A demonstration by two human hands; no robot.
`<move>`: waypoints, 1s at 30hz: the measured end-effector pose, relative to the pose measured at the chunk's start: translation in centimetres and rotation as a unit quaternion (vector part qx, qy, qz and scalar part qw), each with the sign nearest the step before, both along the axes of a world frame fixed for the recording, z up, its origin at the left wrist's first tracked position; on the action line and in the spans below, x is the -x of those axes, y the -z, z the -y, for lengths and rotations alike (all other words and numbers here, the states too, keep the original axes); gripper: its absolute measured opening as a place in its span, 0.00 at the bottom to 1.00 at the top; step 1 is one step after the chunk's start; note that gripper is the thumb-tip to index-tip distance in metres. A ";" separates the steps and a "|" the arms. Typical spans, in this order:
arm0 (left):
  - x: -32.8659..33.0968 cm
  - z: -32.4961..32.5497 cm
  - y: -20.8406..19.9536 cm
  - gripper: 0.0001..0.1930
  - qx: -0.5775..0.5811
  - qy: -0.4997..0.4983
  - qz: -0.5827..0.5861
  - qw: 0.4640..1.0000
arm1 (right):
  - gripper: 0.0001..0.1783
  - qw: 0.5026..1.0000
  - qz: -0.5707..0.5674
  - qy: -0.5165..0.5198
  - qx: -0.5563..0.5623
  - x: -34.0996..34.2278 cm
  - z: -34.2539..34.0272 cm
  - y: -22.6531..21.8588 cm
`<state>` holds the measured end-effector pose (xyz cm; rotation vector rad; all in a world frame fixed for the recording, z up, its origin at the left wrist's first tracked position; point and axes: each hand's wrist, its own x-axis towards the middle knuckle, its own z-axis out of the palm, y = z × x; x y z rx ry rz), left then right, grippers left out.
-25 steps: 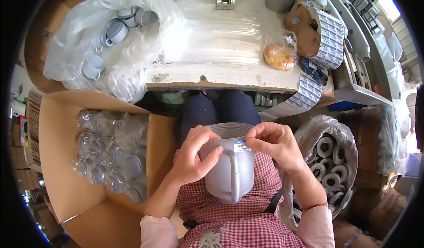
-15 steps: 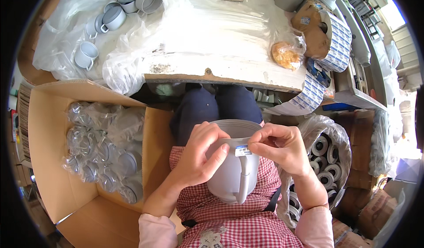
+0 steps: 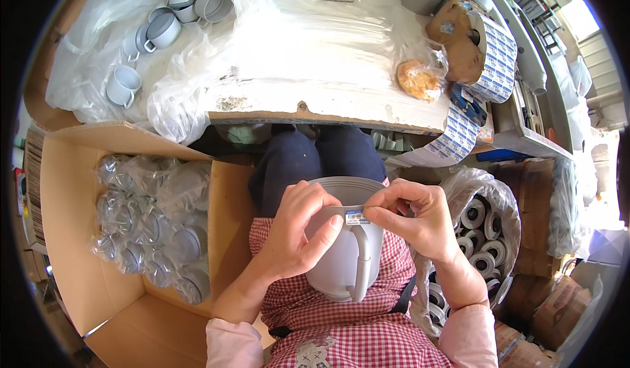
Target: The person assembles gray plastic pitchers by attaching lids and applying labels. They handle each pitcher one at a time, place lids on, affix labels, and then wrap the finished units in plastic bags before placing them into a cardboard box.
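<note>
A grey plastic pitcher (image 3: 333, 266) sits upright in my lap, its handle turned toward me. My left hand (image 3: 298, 233) grips its rim from the left, thumb outside and fingers over the edge. Just above the handle, a small white-and-blue label sticker (image 3: 356, 217) lies against the pitcher wall below the rim. My right hand (image 3: 420, 227) is closed in a pinch at the sticker's right edge, by the rim. The inner fingertips are partly hidden.
A cardboard box (image 3: 75, 237) on the left holds plastic-wrapped grey mugs (image 3: 190, 243). Ahead stands a white-topped table (image 3: 315, 73) with more grey mugs (image 3: 123, 86), a bagged orange-brown item (image 3: 418, 79) and a sticker roll (image 3: 499, 60). A bag of grey rings (image 3: 482, 263) is on the right.
The label sticker, tilted before, now lies straighter and more of its face shows. My right hand has shifted slightly left with it. My left hand keeps its grip on the pitcher.
</note>
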<state>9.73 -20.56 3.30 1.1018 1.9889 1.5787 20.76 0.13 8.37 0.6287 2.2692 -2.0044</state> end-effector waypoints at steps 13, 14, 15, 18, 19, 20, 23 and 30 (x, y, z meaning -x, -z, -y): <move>-0.2 -0.7 0.3 0.07 -0.020 -0.028 -0.005 0.999 | 0.05 0.998 -0.038 0.010 -0.041 0.0 0.4 1.0; -0.3 -0.7 0.4 0.06 -0.025 -0.034 -0.008 0.999 | 0.05 0.997 -0.057 0.016 -0.057 0.0 0.5 1.0; -0.3 -0.7 0.5 0.06 -0.027 -0.035 -0.006 0.999 | 0.08 0.994 -0.060 -0.001 -0.090 0.1 0.4 0.9; -0.3 -0.5 1.0 0.06 -0.022 -0.042 -0.005 0.999 | 0.16 0.978 -0.075 -0.015 -0.193 0.7 0.0 0.2; -0.3 -0.3 1.2 0.05 -0.015 -0.042 -0.007 0.999 | 0.20 0.978 -0.031 0.006 -0.205 1.1 -0.4 -0.1; -0.5 -0.1 1.4 0.05 0.006 -0.038 0.000 0.999 | 0.23 0.975 0.037 0.030 -0.219 1.4 -0.8 -0.3; -1.5 0.3 1.5 0.07 0.023 -0.058 0.040 0.997 | 0.24 0.897 -0.255 -0.001 -0.361 1.9 -1.5 0.9; -6.8 0.0 -3.3 0.33 -0.078 -0.073 -0.255 0.961 | 0.20 0.924 -0.217 0.172 0.262 -2.3 -2.3 7.1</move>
